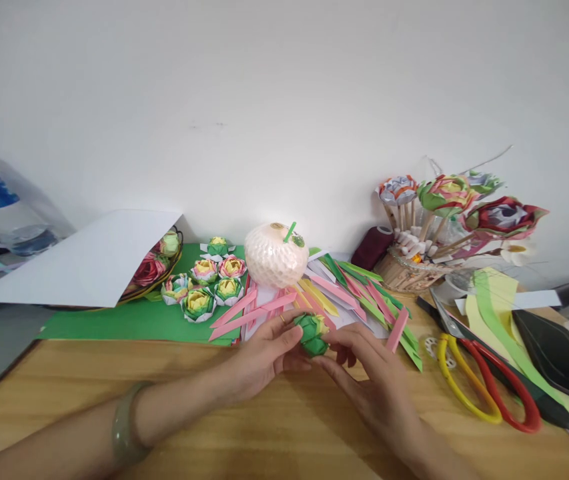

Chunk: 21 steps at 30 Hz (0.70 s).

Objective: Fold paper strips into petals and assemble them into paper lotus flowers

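Observation:
Between both hands is a small paper flower [311, 335] with green outer petals and a yellow centre, held above the table's front part. My left hand [275, 343] grips it from the left, thumb on the green petals. From the right, my right hand [364, 363] pinches its lower right edge with thumb and forefinger. Folded pink paper strips [259, 313] lie just behind the hands. Several finished paper flowers [199, 303] in green, yellow, pink and white stand on a green sheet [129, 325] to the left.
A pearly round ornament [277, 257] stands behind the strips. At right lie scissors [469, 380] with red and yellow handles, a black phone [559, 353] and green strips [407, 337]. A basket [404, 270] holds stemmed paper flowers. White paper [89, 260] partly covers more flowers at left.

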Each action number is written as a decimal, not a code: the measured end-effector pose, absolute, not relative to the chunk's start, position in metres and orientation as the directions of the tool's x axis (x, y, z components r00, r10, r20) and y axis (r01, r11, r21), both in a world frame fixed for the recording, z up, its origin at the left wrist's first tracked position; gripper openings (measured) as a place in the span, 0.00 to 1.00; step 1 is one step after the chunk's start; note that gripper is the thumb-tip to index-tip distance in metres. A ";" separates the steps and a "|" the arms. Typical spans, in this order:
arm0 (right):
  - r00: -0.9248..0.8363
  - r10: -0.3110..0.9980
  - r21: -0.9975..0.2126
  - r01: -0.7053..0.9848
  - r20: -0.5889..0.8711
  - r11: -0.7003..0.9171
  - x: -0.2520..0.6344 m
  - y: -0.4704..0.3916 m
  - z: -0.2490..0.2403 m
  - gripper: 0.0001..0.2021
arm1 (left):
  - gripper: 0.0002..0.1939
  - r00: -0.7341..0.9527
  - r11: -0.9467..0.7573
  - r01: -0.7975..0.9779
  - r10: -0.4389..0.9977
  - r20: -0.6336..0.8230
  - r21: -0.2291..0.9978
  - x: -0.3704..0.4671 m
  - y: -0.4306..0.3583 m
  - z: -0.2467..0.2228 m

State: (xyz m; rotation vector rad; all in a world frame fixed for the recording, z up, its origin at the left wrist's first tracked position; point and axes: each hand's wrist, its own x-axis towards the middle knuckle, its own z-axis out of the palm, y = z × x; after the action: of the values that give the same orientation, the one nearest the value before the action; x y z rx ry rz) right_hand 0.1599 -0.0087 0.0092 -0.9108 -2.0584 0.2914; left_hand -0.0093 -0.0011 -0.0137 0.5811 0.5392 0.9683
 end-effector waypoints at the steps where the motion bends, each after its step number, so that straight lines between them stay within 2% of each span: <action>1: -0.377 0.687 -0.493 0.493 0.621 0.716 0.160 -0.009 0.009 0.08 | 0.18 0.451 0.429 -0.590 0.878 -0.162 0.684 -0.009 -0.002 -0.013; 5: -0.339 0.718 -0.562 0.455 0.608 0.691 0.158 -0.010 0.008 0.07 | 0.16 0.425 0.387 -0.567 0.894 -0.144 0.728 -0.009 -0.002 -0.011; 12: -0.279 0.878 -0.804 0.362 0.390 0.472 0.156 -0.011 0.012 0.05 | 0.16 0.398 0.326 -0.545 0.911 -0.105 0.773 -0.009 -0.002 -0.012; 21: -0.277 0.932 -0.899 0.303 0.235 0.317 0.154 -0.011 0.019 0.09 | 0.17 0.349 0.277 -0.545 0.933 -0.086 0.791 -0.008 -0.004 -0.013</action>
State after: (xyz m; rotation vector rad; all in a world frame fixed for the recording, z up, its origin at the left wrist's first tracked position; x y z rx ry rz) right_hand 0.1538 -0.0107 0.0192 -1.1101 -1.7649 0.9673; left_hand -0.0076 -0.0038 -0.0126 0.7472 0.6210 1.0827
